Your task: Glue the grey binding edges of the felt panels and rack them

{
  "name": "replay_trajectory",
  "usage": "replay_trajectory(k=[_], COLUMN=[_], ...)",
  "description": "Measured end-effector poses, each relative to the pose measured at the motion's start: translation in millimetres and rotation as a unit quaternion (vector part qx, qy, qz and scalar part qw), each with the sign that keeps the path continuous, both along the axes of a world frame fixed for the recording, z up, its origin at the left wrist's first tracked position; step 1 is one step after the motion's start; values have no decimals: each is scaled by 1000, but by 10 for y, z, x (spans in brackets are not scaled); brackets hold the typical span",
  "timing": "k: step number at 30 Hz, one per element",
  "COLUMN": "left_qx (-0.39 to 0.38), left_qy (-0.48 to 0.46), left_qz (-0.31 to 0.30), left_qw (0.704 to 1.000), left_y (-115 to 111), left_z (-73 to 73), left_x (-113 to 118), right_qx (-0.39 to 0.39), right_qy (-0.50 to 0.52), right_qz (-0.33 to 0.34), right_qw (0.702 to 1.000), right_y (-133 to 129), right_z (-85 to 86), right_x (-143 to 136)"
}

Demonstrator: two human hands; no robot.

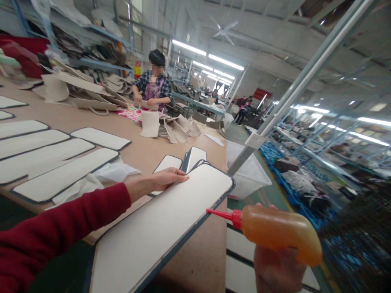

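My left hand point(169, 178), at the end of a red sleeve, pinches the edge of a long white panel point(165, 228) with a dark border, thumb on its face. The panel slants up from the bottom of the view, above the table. In my right hand point(276, 264) is a squeeze bottle point(281, 232) of amber liquid, lying sideways. Its red nozzle point(221, 213) points left, with the tip at the panel's right edge; whether it touches I cannot tell. Behind the left hand lie more bordered panels point(195, 156), partly overlapping.
Several white panels point(61, 171) lie on the brown table point(131, 152) at left, beside crumpled white cloth point(114, 171). Beige pieces point(82, 87) are heaped farther back, where a co-worker point(154, 83) handles one. A metal post point(244, 158) and white bin point(247, 167) stand right of the table.
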State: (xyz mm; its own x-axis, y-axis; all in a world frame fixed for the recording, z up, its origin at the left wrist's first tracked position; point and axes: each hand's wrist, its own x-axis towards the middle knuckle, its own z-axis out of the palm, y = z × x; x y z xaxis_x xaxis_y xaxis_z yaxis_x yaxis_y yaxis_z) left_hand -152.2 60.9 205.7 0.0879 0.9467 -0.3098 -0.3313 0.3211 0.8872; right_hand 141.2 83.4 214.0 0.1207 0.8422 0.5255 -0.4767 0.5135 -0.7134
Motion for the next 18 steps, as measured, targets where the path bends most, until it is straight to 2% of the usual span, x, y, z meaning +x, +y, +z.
replay_trajectory(k=[18], left_qx=[-17], left_qy=[-11], left_qz=[41], left_qw=[999], left_y=[280], left_z=[-15], left_x=[-3], right_qx=[-6], right_qy=[-28], right_qz=[40], right_qw=[999], right_y=[9], right_z=[-11], right_x=[7])
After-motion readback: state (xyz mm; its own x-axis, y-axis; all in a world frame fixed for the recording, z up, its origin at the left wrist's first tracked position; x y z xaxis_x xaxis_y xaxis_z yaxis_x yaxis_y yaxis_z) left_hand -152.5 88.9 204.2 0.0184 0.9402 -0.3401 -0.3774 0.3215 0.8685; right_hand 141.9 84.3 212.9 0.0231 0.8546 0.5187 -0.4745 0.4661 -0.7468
